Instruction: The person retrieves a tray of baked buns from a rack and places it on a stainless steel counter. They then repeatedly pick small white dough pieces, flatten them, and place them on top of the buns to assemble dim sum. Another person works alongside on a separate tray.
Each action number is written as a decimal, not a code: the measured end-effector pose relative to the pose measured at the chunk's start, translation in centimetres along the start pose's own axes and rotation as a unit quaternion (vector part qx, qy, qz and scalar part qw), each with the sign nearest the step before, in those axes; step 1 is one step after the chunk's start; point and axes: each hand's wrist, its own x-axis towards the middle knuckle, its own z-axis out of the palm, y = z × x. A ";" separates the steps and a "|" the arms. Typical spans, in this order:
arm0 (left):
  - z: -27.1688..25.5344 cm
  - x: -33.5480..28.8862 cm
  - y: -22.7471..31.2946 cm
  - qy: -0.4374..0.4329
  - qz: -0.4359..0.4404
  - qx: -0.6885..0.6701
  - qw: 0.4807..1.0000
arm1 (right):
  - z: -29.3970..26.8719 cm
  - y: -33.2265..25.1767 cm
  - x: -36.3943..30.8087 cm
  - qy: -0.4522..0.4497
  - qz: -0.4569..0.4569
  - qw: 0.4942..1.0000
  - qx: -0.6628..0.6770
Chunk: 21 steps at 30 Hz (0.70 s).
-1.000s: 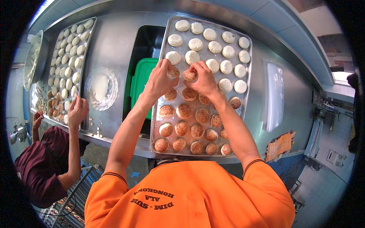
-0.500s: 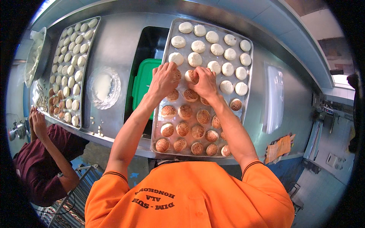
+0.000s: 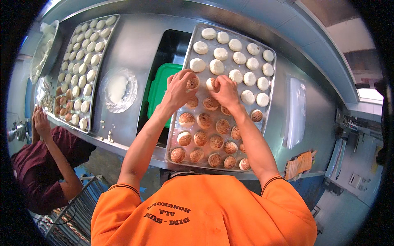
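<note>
A large metal tray in front of me holds rows of round buns. Plain white buns fill its far part, and buns with streaked brown tops its near part. My left hand is closed, its fingers curled around the side of a brown-topped bun lying on the tray. Just to its right, my right hand pinches the edge of another brown-topped bun. The fingers partly hide both buns.
A second tray of white and brown-topped buns stands at the left, beside a co-worker's hands. Between the trays are a clear bowl with white contents and a green lid. An orange cloth lies at the right.
The whole view has shifted slightly, so the trays appear farther right. Both my hands stay at the same two buns, with small finger movements. The co-worker's hands remain close together.
</note>
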 end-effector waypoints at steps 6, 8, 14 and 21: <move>-3.3 -7.9 0.7 0.118 -0.086 -0.080 0.986 | 1.4 0.4 -0.3 0.053 -0.017 0.997 0.055; -4.5 -11.9 0.9 0.150 -0.136 -0.087 0.975 | 0.9 0.1 -0.5 0.004 -0.064 0.996 0.070; -5.3 -21.6 1.4 0.223 -0.263 -0.104 0.933 | -3.6 -4.3 -2.0 0.071 -0.053 0.996 -0.002; -8.3 -28.7 -4.1 0.334 -0.355 -0.012 0.873 | 5.8 -17.2 -6.0 -0.206 -0.195 0.940 0.191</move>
